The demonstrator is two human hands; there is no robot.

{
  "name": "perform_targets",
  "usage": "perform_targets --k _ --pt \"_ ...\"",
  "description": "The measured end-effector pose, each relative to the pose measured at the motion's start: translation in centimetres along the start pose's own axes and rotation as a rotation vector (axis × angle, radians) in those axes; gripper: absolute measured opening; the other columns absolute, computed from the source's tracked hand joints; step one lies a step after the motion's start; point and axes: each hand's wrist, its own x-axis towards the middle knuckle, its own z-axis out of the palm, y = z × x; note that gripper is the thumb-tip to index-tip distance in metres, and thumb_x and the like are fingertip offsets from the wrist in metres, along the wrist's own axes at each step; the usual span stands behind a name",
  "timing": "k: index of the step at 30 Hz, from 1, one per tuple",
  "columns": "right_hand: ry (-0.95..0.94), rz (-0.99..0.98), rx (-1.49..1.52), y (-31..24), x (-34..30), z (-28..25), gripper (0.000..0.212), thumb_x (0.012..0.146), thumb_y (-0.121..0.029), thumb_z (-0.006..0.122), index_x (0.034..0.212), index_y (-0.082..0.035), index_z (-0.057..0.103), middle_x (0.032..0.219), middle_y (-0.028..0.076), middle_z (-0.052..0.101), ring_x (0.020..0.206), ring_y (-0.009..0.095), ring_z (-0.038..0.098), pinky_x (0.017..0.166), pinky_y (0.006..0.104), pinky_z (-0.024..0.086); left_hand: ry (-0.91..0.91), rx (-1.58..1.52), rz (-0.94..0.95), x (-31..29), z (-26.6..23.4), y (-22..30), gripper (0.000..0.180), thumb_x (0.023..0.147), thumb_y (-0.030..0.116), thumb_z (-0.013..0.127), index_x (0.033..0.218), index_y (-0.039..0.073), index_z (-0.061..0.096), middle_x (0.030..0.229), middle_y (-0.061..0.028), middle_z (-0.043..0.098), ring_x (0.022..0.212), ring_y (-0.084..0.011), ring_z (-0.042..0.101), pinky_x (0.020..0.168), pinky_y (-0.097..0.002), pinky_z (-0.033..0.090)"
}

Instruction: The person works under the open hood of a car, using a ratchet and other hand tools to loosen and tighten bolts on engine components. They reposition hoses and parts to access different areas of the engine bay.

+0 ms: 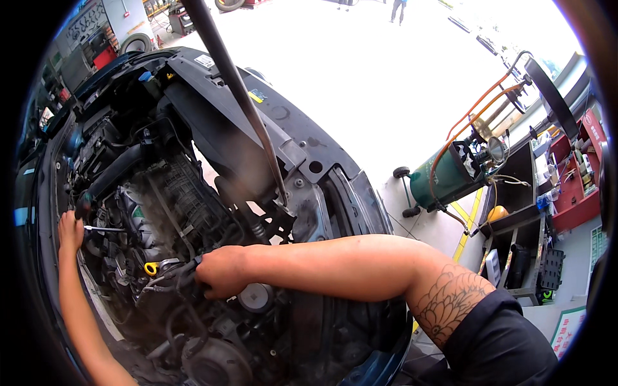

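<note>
Two bare hands reach into an open engine bay crowded with dark, dusty plastic and bare metal.

The left hand (70, 231) is curled at the bay's left edge, where a slim, straight, shiny metal rod (107, 229) juts out from beside its fingers over the engine; whether they are clamped on it, I cannot tell. The right hand (224, 271) is bent into a loose fist low over the ribbed, matte black plastic engine parts (181, 199), its fingertips hidden, so its grip cannot be told either. Just left of it sits a glossy yellow plastic ring handle (150, 269); close below its wrist, a round, flat, pale grey cap (255, 297). A smooth, round grey metal prop (248, 106) slants down to the front frame.
</note>
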Motion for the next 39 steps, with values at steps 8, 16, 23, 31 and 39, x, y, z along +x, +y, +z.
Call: perform_targets --k 8,16,23,31,39 --pt "0.002 -0.021 0.014 0.0 0.2 0.1 0.032 0.089 -0.031 0.066 0.107 -0.007 0.075 0.100 0.020 0.074 0.099 0.039 0.070 0.089 0.0483 0.055 -0.342 -0.171 -0.731 4.1 -1.5 1.0 0.054 0.105 0.047 0.044 0.115 -0.002 0.065 0.120 -0.0292 0.066 0.110 -0.0469 0.063 0.088 -0.0544 0.050" --pt "-0.012 0.003 0.012 0.2 0.1 -0.2 0.031 0.089 -0.030 0.064 0.107 -0.007 0.074 0.101 0.020 0.073 0.099 0.039 0.070 0.089 0.0487 0.055 -0.006 0.019 0.351 -0.7 -6.2 4.9 0.021 0.091 0.021 0.066 0.092 0.001 0.061 0.096 -0.0199 0.057 0.096 -0.0403 0.055 0.084 -0.0462 0.045" --pt "0.002 0.013 0.015 0.2 0.1 0.0 0.031 0.089 -0.031 0.064 0.104 -0.006 0.074 0.099 0.020 0.073 0.099 0.039 0.070 0.089 0.0484 0.055 -0.125 0.041 0.119 -1.2 -4.7 2.9 0.032 0.101 0.032 0.054 0.101 0.003 0.066 0.105 -0.0216 0.065 0.104 -0.0422 0.059 0.092 -0.0516 0.046" --pt "-0.016 0.007 0.012 0.7 0.0 -0.1 0.032 0.089 -0.031 0.063 0.105 -0.006 0.074 0.100 0.020 0.073 0.099 0.039 0.069 0.090 0.0488 0.055 -0.419 -0.047 -0.555 4.3 -5.9 7.2 0.049 0.104 0.043 0.047 0.111 -0.001 0.067 0.114 -0.0269 0.069 0.109 -0.0464 0.065 0.091 -0.0554 0.051" --pt "-0.035 0.027 -0.013 0.5 -0.3 -0.3 0.033 0.090 -0.031 0.061 0.105 -0.005 0.074 0.101 0.021 0.073 0.100 0.040 0.069 0.090 0.0491 0.055 -0.024 0.128 0.354 -0.1 -6.5 6.2 0.022 0.090 0.022 0.068 0.089 0.001 0.062 0.090 -0.0167 0.062 0.093 -0.0373 0.060 0.084 -0.0490 0.047"
